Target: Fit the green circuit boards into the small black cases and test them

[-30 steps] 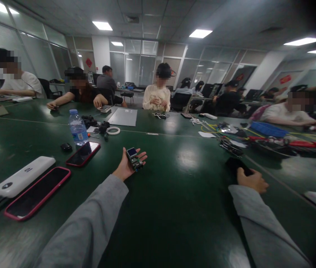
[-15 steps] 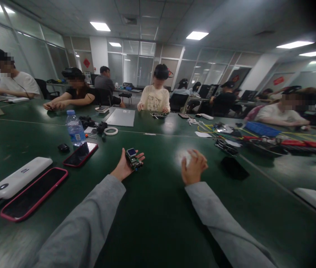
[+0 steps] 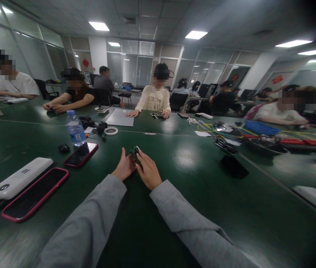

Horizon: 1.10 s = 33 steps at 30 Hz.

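Left hand [image 3: 124, 168]: held palm-up, a small circuit board [image 3: 135, 155] cradled in it.
Right hand [image 3: 148, 171]: laid over the board, fingers gripping it.
Worktop [image 3: 174, 208]: green; both hands rested mid-surface.

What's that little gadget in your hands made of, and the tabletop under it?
The gadget looks like a bare green circuit board with small parts, mostly hidden by the hands. The table seems smooth, glossy dark green, perhaps laminate: ceiling lights mirror in it.

A dark green table [image 3: 174, 208] held two phones [image 3: 35, 193] at lower left, a water bottle [image 3: 75, 128] above them.
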Available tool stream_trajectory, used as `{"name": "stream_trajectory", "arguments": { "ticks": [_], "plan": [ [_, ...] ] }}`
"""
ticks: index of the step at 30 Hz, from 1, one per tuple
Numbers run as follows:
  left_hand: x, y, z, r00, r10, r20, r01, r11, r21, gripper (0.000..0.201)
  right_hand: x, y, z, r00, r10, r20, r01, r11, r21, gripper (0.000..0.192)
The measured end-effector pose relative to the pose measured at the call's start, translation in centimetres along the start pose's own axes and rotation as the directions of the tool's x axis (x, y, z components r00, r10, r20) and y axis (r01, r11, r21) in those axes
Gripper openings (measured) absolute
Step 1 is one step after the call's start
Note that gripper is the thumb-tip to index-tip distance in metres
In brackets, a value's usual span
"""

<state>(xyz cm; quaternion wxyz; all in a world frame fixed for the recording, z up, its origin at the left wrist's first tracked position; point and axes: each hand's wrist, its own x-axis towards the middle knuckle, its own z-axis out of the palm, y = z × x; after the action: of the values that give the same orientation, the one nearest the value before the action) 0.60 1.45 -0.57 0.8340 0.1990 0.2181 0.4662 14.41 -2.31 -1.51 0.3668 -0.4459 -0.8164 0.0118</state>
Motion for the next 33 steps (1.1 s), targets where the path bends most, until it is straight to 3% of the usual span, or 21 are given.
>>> {"name": "stream_trajectory", "arguments": {
  "ticks": [3,8,15,18,22,25,28,30,31,33],
  "plan": [
    [-0.4,0.1,0.4,0.999,0.015,0.039,-0.015,1.000,0.021,0.064,-0.1,1.2,0.3,0.993,0.099,-0.058,-0.095,0.992,0.079,0.049],
    [-0.6,-0.1,0.4,0.985,0.045,0.164,-0.048,0.999,0.017,0.064,-0.2,1.7,0.6,0.982,0.146,-0.119,-0.137,0.987,0.083,0.058],
    [-0.7,0.0,0.3,0.980,0.014,0.200,-0.029,0.997,0.072,0.065,-0.2,1.9,0.2,0.967,0.192,-0.165,-0.182,0.980,0.075,0.057],
    [-0.7,0.1,0.3,0.982,-0.003,0.189,-0.012,0.997,0.079,0.067,-0.2,2.5,0.3,0.932,0.314,-0.180,-0.281,0.941,0.187,0.052],
    [-0.6,0.1,0.5,0.981,-0.036,0.192,0.012,0.992,0.122,0.070,-0.1,3.9,0.5,0.857,0.509,-0.076,-0.443,0.805,0.393,0.044],
    [-0.5,0.0,0.3,0.979,-0.048,0.196,0.018,0.989,0.150,0.069,0.1,5.2,0.5,0.824,0.567,0.003,-0.472,0.682,0.559,0.042],
    [-0.1,0.1,-0.3,0.989,-0.038,0.142,0.012,0.984,0.176,0.067,0.3,6.2,-0.1,0.771,0.625,0.122,-0.466,0.424,0.777,0.044],
    [0.3,0.3,-0.8,0.996,-0.013,0.090,-0.002,0.985,0.172,0.064,0.3,7.0,-1.1,0.739,0.639,0.213,-0.453,0.238,0.859,0.044],
    [0.4,0.4,-1.0,0.997,-0.003,0.074,-0.009,0.987,0.162,0.063,0.2,7.6,-1.9,0.729,0.645,0.230,-0.442,0.186,0.878,0.044],
    [0.7,0.5,-1.4,0.997,0.007,0.072,-0.017,0.990,0.137,0.060,-0.4,9.1,-3.7,0.720,0.666,0.195,-0.412,0.183,0.893,0.044]
  ]
}}
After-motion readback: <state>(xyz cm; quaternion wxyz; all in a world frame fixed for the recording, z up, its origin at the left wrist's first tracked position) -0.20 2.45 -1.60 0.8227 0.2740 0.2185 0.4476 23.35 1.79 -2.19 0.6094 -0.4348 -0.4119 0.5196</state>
